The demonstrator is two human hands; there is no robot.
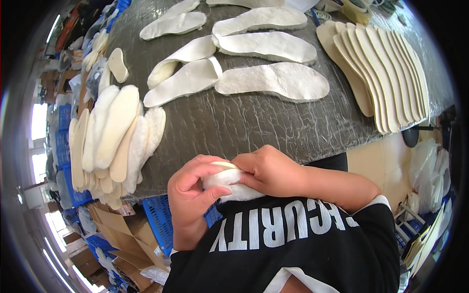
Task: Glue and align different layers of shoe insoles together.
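your left hand (190,188) and right hand (266,168) are both closed on one fleecy white insole (225,181), held close to your chest just past the near edge of the table (234,127). the left thumb presses against its woolly face from below while the fingers curl over the top; the right hand pinches the upper edge, fingers bent down over it. the insole looks folded or curled between the two hands, with its fluffy side spilling out toward your black shirt (293,234).

on the grey table, well apart from your hands, single woolly insoles (273,80) lie spread out flat, some overlapping at the tips. at the left edge a heap of fleecy insoles (115,134) hangs partly over the table's side. at the far right, a fanned row of smooth beige insoles (381,68) rests, each leaning on the next. blue plastic crates (161,219) and brown cardboard (115,232) sit below the table on your left.
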